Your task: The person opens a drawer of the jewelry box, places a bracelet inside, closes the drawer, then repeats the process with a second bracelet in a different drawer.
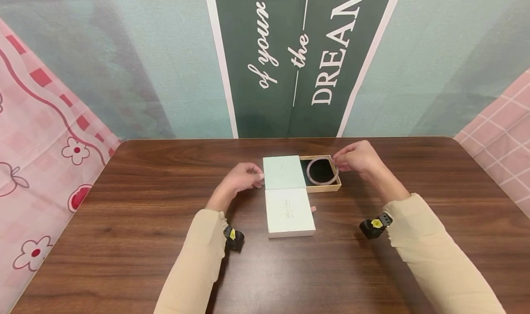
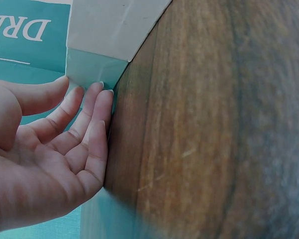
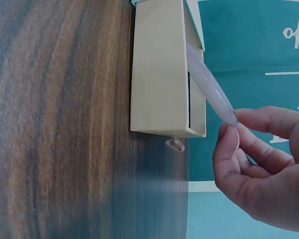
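A pale translucent bangle (image 1: 308, 172) tilts out of the drawer (image 1: 325, 189) of a jewellery box, one side raised above the drawer wall. My right hand (image 1: 358, 157) pinches its raised edge between thumb and fingertips; the right wrist view shows the bangle (image 3: 211, 87) slanting down into the drawer. The drawer has a dark lining and is pulled out rightward from its light-green sleeve (image 1: 283, 172). At the sleeve's left end rests my left hand (image 1: 244, 178), fingers loosely bent. In the left wrist view its fingertips (image 2: 95, 87) touch the sleeve's end.
Just in front of the open box lies a second white box (image 1: 289, 215), closed, with a small pink pull tab (image 1: 313, 208) on its right side. Both sit on a brown wooden table (image 1: 132, 240). A printed cloth backdrop (image 1: 165, 75) hangs behind the table.
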The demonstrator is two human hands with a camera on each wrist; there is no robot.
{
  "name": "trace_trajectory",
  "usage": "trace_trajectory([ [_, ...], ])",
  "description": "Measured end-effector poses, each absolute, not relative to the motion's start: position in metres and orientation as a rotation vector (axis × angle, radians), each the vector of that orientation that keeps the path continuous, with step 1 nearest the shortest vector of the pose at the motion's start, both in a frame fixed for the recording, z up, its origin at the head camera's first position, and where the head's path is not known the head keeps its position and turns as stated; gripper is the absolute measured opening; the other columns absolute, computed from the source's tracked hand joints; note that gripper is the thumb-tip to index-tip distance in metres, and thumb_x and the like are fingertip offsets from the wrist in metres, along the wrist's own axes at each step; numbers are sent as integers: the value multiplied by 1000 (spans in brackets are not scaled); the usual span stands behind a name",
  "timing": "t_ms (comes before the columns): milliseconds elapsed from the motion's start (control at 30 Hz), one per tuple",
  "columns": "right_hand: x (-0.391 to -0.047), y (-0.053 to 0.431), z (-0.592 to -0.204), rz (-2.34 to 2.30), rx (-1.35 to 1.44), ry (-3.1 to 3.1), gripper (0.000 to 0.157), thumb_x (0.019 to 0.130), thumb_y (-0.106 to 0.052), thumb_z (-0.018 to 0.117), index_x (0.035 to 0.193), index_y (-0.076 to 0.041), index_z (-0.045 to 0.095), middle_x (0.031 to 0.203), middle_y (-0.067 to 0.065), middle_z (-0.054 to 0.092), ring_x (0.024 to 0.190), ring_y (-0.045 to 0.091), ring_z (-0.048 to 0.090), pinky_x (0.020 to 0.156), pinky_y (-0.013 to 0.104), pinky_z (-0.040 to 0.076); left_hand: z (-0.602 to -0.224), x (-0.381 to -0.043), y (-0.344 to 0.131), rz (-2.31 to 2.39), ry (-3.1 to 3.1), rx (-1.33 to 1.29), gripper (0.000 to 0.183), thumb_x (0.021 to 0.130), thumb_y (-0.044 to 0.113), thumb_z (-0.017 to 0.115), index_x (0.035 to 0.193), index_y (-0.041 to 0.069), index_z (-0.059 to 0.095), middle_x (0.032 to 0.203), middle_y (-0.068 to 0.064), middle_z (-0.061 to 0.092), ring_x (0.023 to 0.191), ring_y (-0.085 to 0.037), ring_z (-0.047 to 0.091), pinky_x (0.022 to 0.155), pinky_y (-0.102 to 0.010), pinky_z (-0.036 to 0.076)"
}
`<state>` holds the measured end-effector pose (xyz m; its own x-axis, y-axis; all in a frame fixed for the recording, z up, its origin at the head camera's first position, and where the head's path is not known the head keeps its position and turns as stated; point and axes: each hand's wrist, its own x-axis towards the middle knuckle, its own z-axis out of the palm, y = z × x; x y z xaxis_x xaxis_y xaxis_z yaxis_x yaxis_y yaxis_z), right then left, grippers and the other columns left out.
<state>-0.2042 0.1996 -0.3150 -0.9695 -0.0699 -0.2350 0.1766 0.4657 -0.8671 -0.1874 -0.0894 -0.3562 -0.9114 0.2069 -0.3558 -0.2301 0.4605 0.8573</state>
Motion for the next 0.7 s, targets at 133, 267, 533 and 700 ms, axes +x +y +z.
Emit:
trace_trajectory([
  [133, -204, 197, -317, -1495, 88, 2487, 23, 82, 7, 57, 99, 21, 56, 76, 10, 63, 64, 11, 59, 70, 37, 52, -357, -187, -89, 1440, 2312, -11, 11, 90, 10, 56, 94, 0, 58, 88, -13, 63, 82, -21, 63, 84, -37, 46],
  [267, -204, 195, -319, -1477, 93, 2497, 22, 82, 5, 59, 99, 19, 58, 75, 9, 62, 64, 12, 60, 71, 37, 52, -356, -186, -90, 1440, 2308, -16, 12, 90, 10, 57, 95, 0, 58, 89, -14, 63, 84, -22, 63, 85, -37, 46],
  [533, -202, 194, -319, -1439, 71, 2513, 22, 83, 4, 59, 100, 18, 58, 78, 11, 63, 65, 12, 60, 74, 39, 51, -356, -186, -90, 1438, 2303, -22, 13, 90, 11, 57, 97, 0, 58, 89, -13, 63, 83, -21, 63, 85, -37, 45],
  [700, -202, 194, -321, -1424, 76, 2524, 22, 83, 4, 59, 100, 17, 58, 79, 13, 63, 65, 13, 60, 73, 39, 51, -356, -186, -90, 1441, 2302, -19, 13, 90, 11, 57, 97, 0, 58, 89, -13, 63, 84, -22, 63, 85, -37, 45],
])
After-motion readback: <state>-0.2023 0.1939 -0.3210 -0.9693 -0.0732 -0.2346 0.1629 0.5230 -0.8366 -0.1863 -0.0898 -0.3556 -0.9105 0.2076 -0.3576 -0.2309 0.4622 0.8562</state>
